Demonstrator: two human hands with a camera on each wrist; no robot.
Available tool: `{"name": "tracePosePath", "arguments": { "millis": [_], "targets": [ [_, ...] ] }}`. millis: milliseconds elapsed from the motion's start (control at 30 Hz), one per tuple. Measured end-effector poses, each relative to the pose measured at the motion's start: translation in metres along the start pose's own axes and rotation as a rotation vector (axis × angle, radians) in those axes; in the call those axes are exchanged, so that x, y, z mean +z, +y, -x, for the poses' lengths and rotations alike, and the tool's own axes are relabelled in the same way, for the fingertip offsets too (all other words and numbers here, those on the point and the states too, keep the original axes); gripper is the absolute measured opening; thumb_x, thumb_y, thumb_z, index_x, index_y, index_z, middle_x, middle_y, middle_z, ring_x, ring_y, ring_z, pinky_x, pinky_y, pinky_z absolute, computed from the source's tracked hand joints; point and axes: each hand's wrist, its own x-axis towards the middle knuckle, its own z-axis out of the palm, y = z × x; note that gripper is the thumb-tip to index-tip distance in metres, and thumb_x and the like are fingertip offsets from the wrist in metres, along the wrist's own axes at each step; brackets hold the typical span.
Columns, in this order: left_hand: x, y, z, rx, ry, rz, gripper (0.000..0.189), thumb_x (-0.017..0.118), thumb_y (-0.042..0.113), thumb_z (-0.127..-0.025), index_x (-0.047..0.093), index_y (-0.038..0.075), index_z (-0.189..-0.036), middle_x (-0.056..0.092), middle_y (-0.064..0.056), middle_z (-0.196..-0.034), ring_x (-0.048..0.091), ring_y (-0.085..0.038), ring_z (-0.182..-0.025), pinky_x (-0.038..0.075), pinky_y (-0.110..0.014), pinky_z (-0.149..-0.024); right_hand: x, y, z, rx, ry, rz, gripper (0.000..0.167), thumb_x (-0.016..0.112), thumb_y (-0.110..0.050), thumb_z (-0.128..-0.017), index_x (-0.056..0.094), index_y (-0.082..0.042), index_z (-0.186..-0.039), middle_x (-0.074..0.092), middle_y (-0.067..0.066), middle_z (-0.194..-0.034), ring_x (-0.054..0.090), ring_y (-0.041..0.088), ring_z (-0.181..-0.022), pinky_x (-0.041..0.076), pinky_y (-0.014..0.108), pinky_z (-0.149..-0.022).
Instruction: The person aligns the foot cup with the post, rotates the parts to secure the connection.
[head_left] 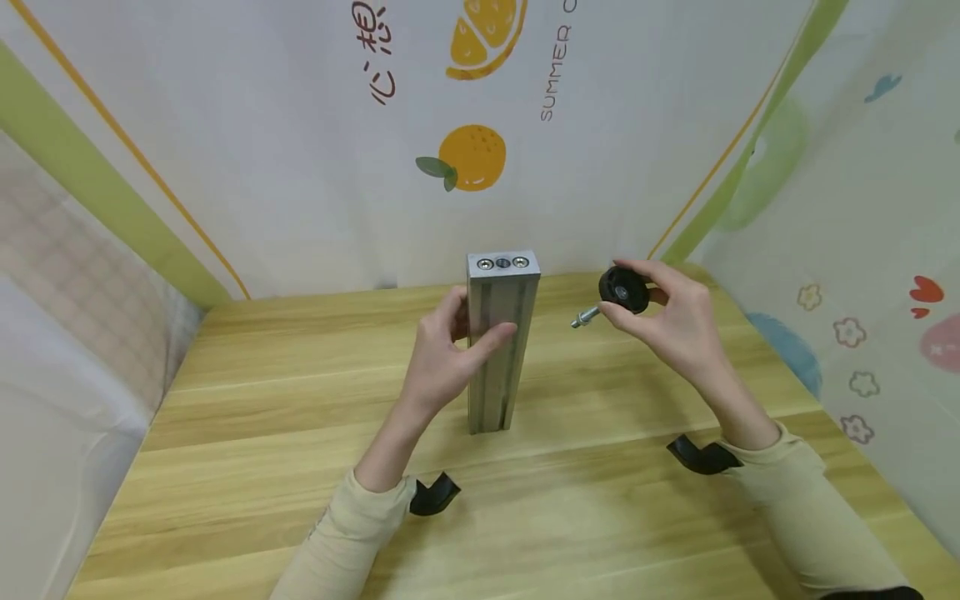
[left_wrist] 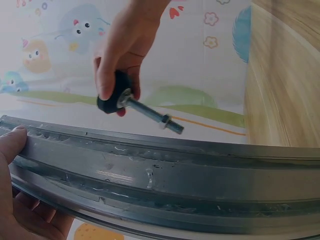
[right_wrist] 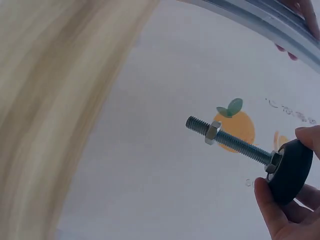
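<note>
An aluminium profile [head_left: 497,350] stands upright on the table, with three round holes in its top end face. My left hand [head_left: 450,346] grips it near the top, thumb across the front and fingers behind. To the right, my right hand [head_left: 671,312] pinches the round black base of a leveling foot [head_left: 624,289] by its rim. Its threaded stud [right_wrist: 245,148] points away from the palm, toward the lower left in the head view. In the right wrist view a nut [right_wrist: 213,132] sits near the stud's free end, and another lies against the base.
The wooden table [head_left: 300,417] reaches back to a white printed curtain [head_left: 315,167]. Another patterned sheet [head_left: 885,250] hangs along the right side. Black curved pieces [head_left: 435,494] stick out from both sleeves at the wrists.
</note>
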Motion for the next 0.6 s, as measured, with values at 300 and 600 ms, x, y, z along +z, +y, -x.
{"name": "tracePosePath", "arguments": {
  "millis": [300, 600],
  "targets": [
    [0.0, 0.003, 0.0, -0.003, 0.0, -0.012, 0.036, 0.079, 0.005, -0.087, 0.06, 0.0, -0.117, 0.075, -0.02, -0.1, 0.073, -0.023, -0.086, 0.059, -0.027, -0.074, -0.001, -0.028, -0.024, -0.06, 0.125, -0.119, 0.054, 0.088, -0.004, -0.077, 0.072, -0.007, -0.128, 0.074, 0.015, -0.12, 0.064, -0.006, -0.093, 0.052, 0.007, -0.083],
    [0.0, 0.006, 0.004, -0.028, -0.002, -0.013, 0.036, 0.079, 0.006, -0.087, 0.061, 0.002, -0.117, 0.075, -0.018, -0.1, 0.074, -0.023, -0.087, 0.059, -0.028, -0.076, -0.005, -0.058, -0.042, -0.067, 0.154, -0.219, 0.051, 0.088, -0.007, -0.077, 0.073, -0.009, -0.125, 0.075, 0.015, -0.121, 0.07, 0.002, -0.095, 0.054, 0.012, -0.084]
  ]
}}
